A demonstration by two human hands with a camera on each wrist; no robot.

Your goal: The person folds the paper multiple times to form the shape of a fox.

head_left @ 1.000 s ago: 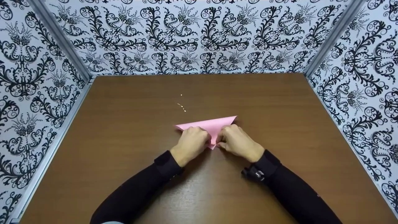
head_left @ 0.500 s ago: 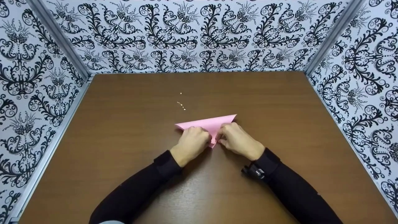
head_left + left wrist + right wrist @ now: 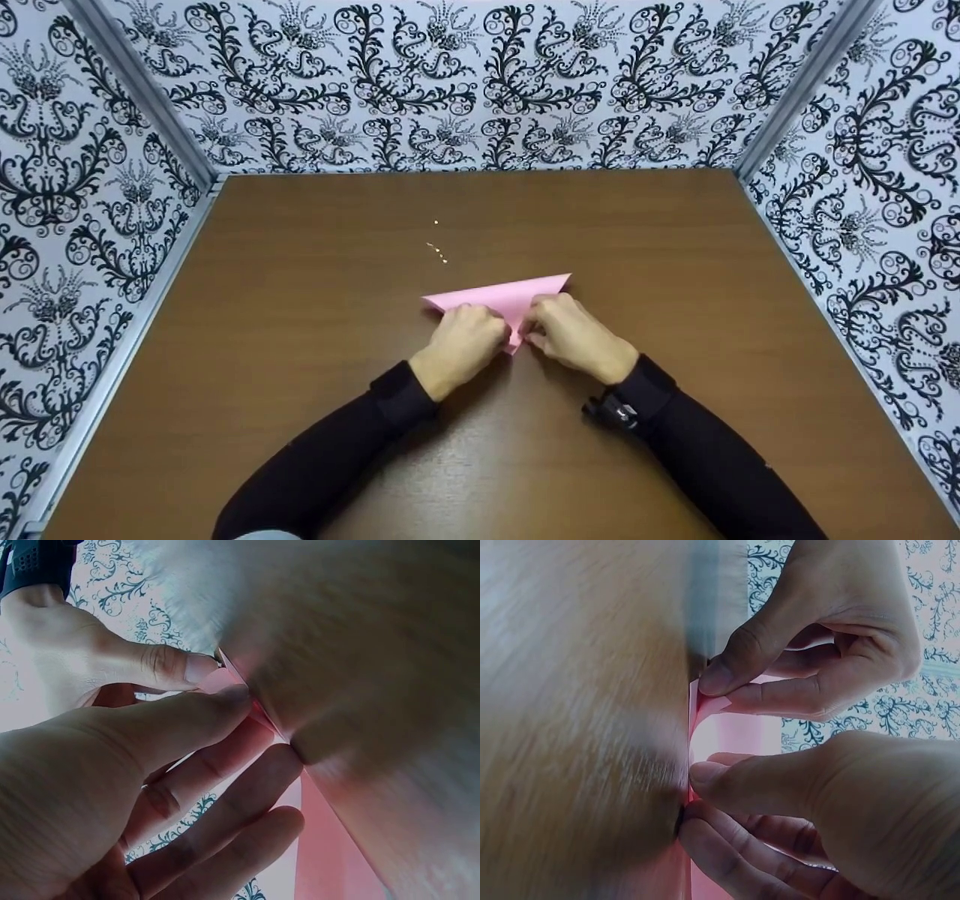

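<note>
A sheet of pink paper [image 3: 517, 294], folded to a triangle, lies on the table with its long edge away from me and a corner towards me. Near that corner my left hand [image 3: 466, 341] pinches a small turned-up flap between thumb and index finger. The right hand [image 3: 576, 337] has its thumb and curled fingers at the paper's right side, close to the same corner. In the right wrist view the paper bows up between the two hands, and the right thumb [image 3: 709, 774] pinches its edge against the fingers. My hands hide much of the paper's lower half.
The brown wooden table [image 3: 322, 247] carries several tiny pale specks [image 3: 439, 253] beyond the paper. White walls [image 3: 480, 82] with black floral patterns and grey metal posts [image 3: 810, 86] enclose it at the back and sides.
My right fingertips have slid slightly up along the paper, away from its near corner. The left hand stays in place on the paper.
</note>
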